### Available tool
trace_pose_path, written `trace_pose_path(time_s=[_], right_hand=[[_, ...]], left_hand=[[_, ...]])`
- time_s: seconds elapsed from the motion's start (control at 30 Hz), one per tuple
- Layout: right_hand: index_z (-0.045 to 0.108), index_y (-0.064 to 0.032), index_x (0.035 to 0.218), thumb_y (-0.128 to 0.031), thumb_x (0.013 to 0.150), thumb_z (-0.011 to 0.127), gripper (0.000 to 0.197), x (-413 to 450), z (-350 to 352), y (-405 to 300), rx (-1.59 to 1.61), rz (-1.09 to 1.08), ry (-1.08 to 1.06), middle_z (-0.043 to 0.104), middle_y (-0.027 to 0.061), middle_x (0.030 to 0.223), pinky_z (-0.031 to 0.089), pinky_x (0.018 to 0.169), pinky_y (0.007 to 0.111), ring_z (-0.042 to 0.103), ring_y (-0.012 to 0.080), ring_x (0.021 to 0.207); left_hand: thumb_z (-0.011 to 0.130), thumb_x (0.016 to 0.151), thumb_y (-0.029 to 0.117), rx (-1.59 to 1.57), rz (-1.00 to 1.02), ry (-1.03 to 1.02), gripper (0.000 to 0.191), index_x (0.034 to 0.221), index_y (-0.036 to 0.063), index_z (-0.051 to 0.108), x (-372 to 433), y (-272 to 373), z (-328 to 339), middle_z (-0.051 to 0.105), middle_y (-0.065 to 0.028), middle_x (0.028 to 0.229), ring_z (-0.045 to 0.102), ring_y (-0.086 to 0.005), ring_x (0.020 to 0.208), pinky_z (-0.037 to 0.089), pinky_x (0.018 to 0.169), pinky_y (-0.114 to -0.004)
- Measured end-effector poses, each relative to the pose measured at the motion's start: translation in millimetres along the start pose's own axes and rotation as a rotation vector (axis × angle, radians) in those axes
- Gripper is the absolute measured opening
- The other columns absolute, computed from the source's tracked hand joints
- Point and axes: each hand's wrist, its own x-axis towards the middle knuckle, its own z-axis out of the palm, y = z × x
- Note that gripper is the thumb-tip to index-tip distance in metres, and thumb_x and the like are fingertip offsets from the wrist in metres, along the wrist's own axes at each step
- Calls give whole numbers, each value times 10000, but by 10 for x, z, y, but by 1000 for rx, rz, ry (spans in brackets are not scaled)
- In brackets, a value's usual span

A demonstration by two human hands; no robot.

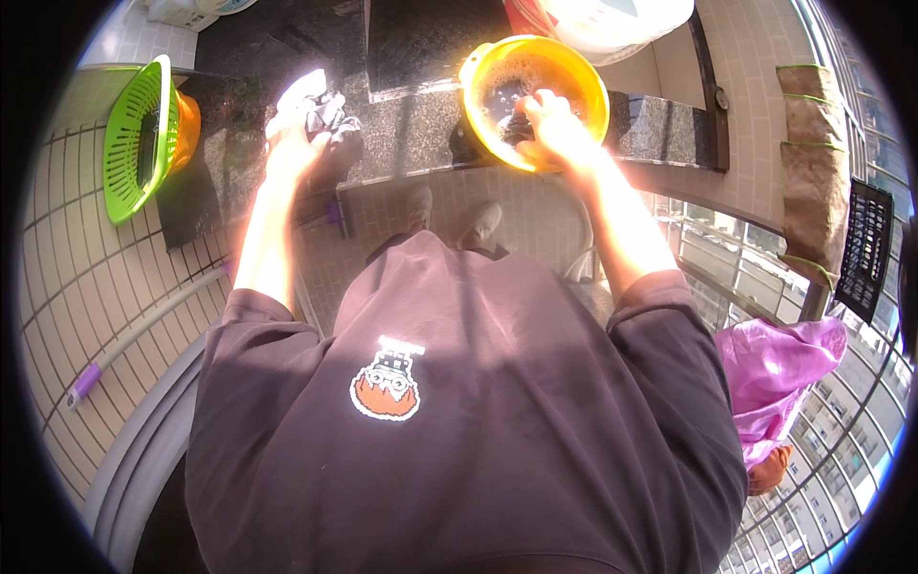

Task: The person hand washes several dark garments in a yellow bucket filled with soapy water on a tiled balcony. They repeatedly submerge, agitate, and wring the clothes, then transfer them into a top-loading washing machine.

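My left hand grips a crumpled grey-and-white cloth on the dark speckled stone countertop. Strong sunlight washes out part of that cloth and the fingers. To the right, a yellow plastic basin holds foamy water and stands at the counter's front edge. My right hand reaches into it over the near rim, thumb and fingers around a dark wet cloth. Some of this cloth lies under the suds, out of sight.
A green slotted plastic basket with an orange container stands at left. Behind the basin is a red-and-white bucket. A pole with purple fittings leans left; pink fabric hangs by barred windows at right.
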Motion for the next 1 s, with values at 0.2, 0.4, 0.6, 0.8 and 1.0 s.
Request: trace_pose_path(time_s=[0.2, 0.4, 0.6, 0.8, 1.0], right_hand=[[600, -44, 1019, -89, 772, 595, 252, 174, -144, 291, 317, 97, 43, 648, 178, 943, 477, 861, 367, 618, 338, 931], [580, -18, 993, -79, 819, 628, 190, 31, -371, 601, 583, 137, 223, 657, 136, 869, 515, 739, 321, 645, 214, 802], [592, 10, 975, -163, 825, 697, 252, -63, -310, 475, 825, 121, 355, 664, 117, 831, 525, 714, 290, 638, 171, 752], [623, 12, 1017, -202, 811, 710, 309, -150, -10, 326, 981, 199, 387, 674, 127, 888, 524, 756, 298, 648, 186, 822], [641, -9, 987, -151, 811, 662, 227, -300, -87, 338, 874, 340, 354, 673, 134, 908, 512, 785, 319, 651, 234, 841]], left_hand=[[699, 765, 246, -123, -4, 287, 509, 1220, 63, 565, -74, 405, -22, 524, -198, 1268, 405, -350, 1262, 305, 1063, -445], [689, 779, 157, -574, 365, 127, 356, 1119, 70, 633, 99, 1363, -100, 605, -108, 1189, 581, -256, 1093, 450, 941, -375], [652, 857, 144, -1034, 238, -301, 417, 1235, 15, 530, 189, 2346, 213, 576, -139, 1207, 580, -214, 1081, 481, 922, -338], [586, 901, 158, -1226, -50, -517, 390, 1259, 36, 490, 320, 2637, 460, 564, -115, 1199, 554, -218, 1057, 483, 878, -396], [595, 894, 133, -1650, -421, -477, 276, 1154, 58, 540, 365, 2555, 352, 637, -64, 1052, 602, -172, 958, 455, 907, -414]])
